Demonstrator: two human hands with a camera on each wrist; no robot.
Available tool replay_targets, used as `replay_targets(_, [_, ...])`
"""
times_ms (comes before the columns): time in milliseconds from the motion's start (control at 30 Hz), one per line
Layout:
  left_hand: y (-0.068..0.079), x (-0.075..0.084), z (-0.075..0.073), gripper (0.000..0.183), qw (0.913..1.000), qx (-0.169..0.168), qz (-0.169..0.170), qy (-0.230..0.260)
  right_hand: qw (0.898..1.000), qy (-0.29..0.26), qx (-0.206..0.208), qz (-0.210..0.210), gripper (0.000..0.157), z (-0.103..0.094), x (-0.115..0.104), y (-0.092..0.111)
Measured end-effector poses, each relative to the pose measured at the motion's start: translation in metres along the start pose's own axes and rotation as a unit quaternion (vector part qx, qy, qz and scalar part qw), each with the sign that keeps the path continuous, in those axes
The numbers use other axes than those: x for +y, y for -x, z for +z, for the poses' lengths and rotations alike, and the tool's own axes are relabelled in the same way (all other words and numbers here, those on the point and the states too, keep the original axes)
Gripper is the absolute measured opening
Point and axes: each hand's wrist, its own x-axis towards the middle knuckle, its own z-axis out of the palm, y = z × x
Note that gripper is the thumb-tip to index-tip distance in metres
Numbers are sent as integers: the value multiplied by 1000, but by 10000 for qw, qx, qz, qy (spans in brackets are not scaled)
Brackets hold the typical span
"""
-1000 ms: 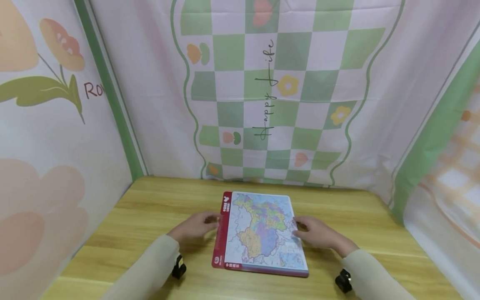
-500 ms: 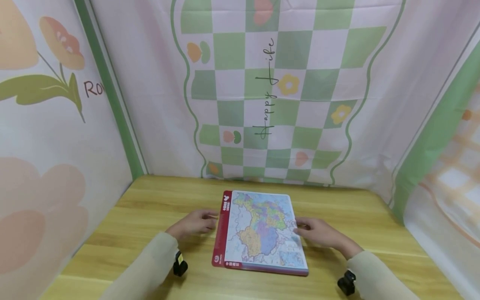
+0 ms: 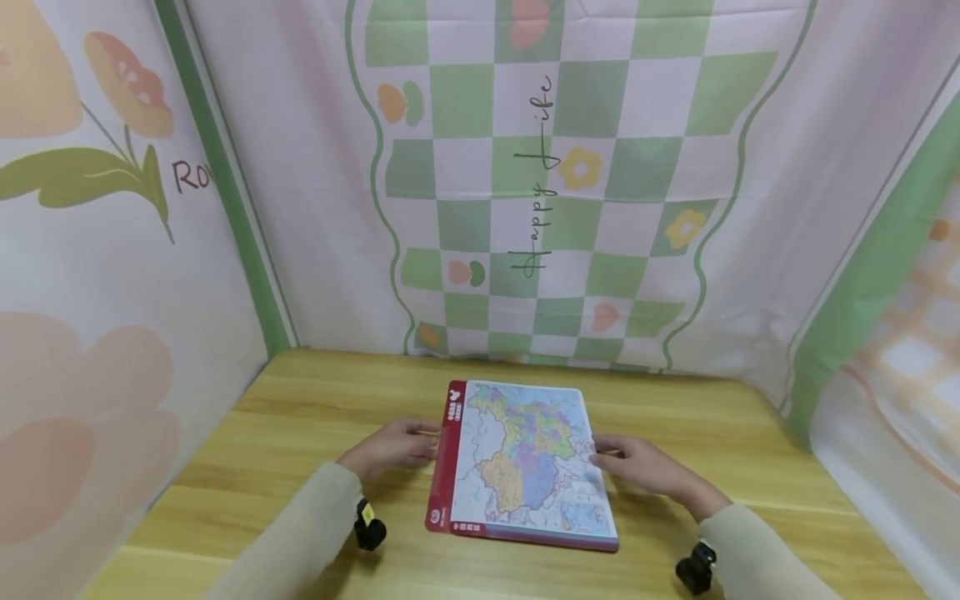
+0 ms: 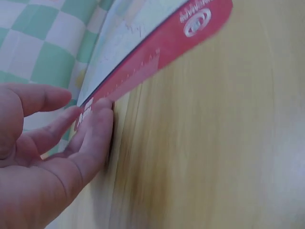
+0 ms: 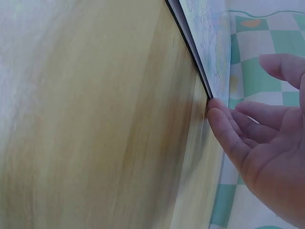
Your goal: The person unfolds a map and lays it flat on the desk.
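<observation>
A flat, layered map board (image 3: 525,467) lies on the table, its coloured map facing up and a red strip (image 3: 444,475) along its left side. Beside that strip is my left hand (image 3: 393,446). In the left wrist view, the fingertips (image 4: 105,106) meet the red edge while the thumb stands apart from it. My right hand (image 3: 645,462) is at the opposite side, with fingertips (image 5: 217,109) against the board's edge in the right wrist view. Its thumb is raised away, and neither hand has its fingers curled round the board.
The wooden table (image 3: 315,400) extends on every side of the board. A white curtain with green checks (image 3: 461,225) hangs behind its far edge, and printed cloth (image 3: 97,275) walls in the left. Small black wrist cameras (image 3: 371,533) sit at both cuffs.
My right hand has drawn slightly right, its fingertips now at the board's edge rather than over it. The left hand pulled back a little from the red strip, then came near it again.
</observation>
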Motion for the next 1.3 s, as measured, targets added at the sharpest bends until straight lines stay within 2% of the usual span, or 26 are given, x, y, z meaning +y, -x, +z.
replay_targets(267, [-1,1,5,46,9985,157,-116,504,9990,-417,-121,135,61,-1,4,0])
replay_targets(500, [-1,4,7,47,9969,416,-213,636,9953,-935,-245,0,61,-2,7,0])
replay_targets(633, [-1,5,8,48,9951,504,-232,816,9936,-1104,-211,64,62,-1,6,0])
replay_targets(800, [-2,3,9,47,9931,567,-279,987,9942,-1067,-7,101,63,2,2,0])
replay_targets(1067, [-4,3,9,45,9924,728,-428,897,9920,-1228,130,245,72,3,0,-1])
replay_targets(1300, [-6,3,9,45,9933,794,-457,708,9955,-907,234,153,72,2,-2,-4])
